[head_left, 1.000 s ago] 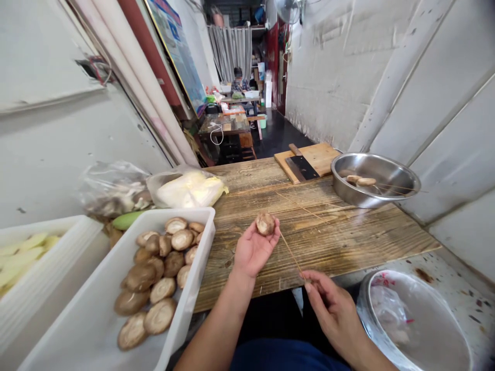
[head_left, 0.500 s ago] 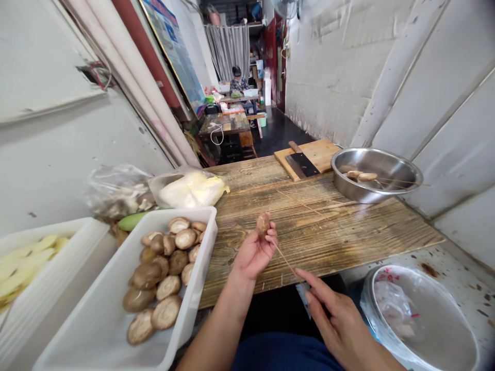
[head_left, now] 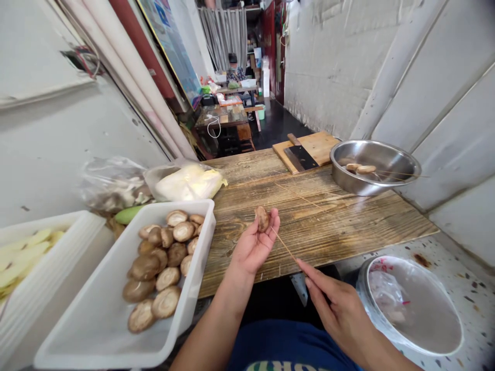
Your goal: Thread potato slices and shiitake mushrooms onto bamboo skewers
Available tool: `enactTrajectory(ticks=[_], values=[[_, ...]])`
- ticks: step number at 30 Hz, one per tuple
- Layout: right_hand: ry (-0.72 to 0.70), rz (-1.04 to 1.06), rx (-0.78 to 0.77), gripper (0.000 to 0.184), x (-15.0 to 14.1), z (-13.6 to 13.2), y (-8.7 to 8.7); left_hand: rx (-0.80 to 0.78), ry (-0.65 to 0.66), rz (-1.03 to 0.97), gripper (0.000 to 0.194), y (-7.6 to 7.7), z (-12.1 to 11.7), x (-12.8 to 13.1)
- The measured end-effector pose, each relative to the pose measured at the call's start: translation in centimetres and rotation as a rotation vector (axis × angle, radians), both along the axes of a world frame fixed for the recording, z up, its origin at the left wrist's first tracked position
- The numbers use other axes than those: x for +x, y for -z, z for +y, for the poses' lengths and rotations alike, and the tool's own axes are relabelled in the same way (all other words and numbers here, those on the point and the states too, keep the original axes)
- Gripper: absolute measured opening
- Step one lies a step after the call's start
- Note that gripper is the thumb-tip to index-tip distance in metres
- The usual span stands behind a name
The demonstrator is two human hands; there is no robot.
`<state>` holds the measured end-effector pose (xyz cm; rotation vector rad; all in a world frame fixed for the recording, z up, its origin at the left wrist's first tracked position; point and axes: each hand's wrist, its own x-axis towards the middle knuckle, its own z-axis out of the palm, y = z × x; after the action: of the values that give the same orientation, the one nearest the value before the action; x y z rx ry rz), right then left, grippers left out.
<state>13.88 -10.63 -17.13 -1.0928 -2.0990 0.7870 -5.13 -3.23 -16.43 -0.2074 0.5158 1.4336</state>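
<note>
A brown shiitake mushroom [head_left: 262, 219] is held between the thumb and fingers of my left hand [head_left: 253, 247], above the near part of the wooden table. My right hand [head_left: 336, 299] pinches the lower end of a thin wooden skewer [head_left: 285, 247]. The skewer's upper end reaches the mushroom and my left fingers; whether its tip is inside the mushroom I cannot tell. To the left, a white plastic tub [head_left: 96, 330] contains several more shiitake mushrooms [head_left: 167, 278], some cap up and some gills up.
On the wooden table [head_left: 247, 180] lie loose skewers [head_left: 301, 196] and a cutting board [head_left: 320, 147] bearing a cleaver [head_left: 301, 157]. A steel bowl [head_left: 356, 188] at right holds skewered mushrooms. Bagged vegetables [head_left: 189, 183] lie behind the tub. A lined bin [head_left: 421, 319] stands lower right. Someone sits far back.
My left fingers have opened out somewhat around the mushroom, which has turned a little. The right hand still pinches the skewer. The whole view has shifted slightly.
</note>
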Motion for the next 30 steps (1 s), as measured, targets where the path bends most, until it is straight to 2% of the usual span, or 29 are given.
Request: enactTrajectory(ticks=[6,14,21,30], values=[[0.01,0.032,0.004,0.039,0.0,-0.1,-0.1,0.012,0.04,-0.001,0.036,-0.5,-0.4,0.3],[0.004,0.061,0.018,0.04,0.1,-0.7,-0.7,-0.016,0.016,-0.057,0.039,-1.2,-0.9,0.6],[-0.002,0.104,0.017,0.04,0.1,-0.6,-0.7,0.019,0.012,-0.028,0.04,-1.4,-1.0,0.6],[0.011,0.083,0.028,0.039,-0.1,-0.7,-1.1,-0.018,-0.05,0.009,0.034,-1.8,-1.1,0.9]])
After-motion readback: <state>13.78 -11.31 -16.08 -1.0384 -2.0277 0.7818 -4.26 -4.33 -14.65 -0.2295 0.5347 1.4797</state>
